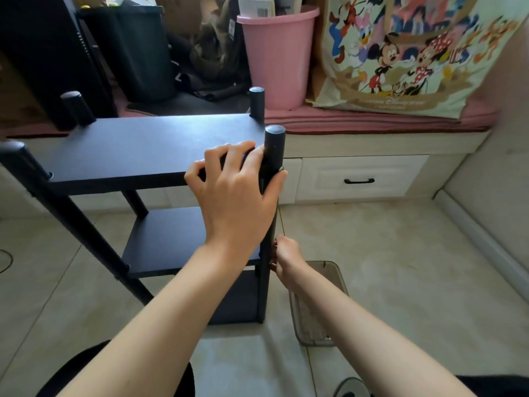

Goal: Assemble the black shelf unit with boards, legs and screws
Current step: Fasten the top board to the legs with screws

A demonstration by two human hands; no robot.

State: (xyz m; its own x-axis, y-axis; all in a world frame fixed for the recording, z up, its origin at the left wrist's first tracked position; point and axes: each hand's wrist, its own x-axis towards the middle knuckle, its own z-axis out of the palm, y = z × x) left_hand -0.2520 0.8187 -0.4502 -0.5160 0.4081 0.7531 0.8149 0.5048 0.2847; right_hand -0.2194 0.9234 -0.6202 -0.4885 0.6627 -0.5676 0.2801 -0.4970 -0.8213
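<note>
Tiled floor [400, 253], shelf unit [148, 144] upright: three boards, four vertical legs. Left hand [234, 190] grips top board corner and near-right leg [273, 156]; right hand [286, 260] touches that leg lower, grip unclear.

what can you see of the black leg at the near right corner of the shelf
The near right leg is a round matte black post, standing upright with a flat capped top above the top board. It runs down past the middle board to the floor. The left hand grips it at top-board height; the right hand touches it lower, beside the middle board.
</note>
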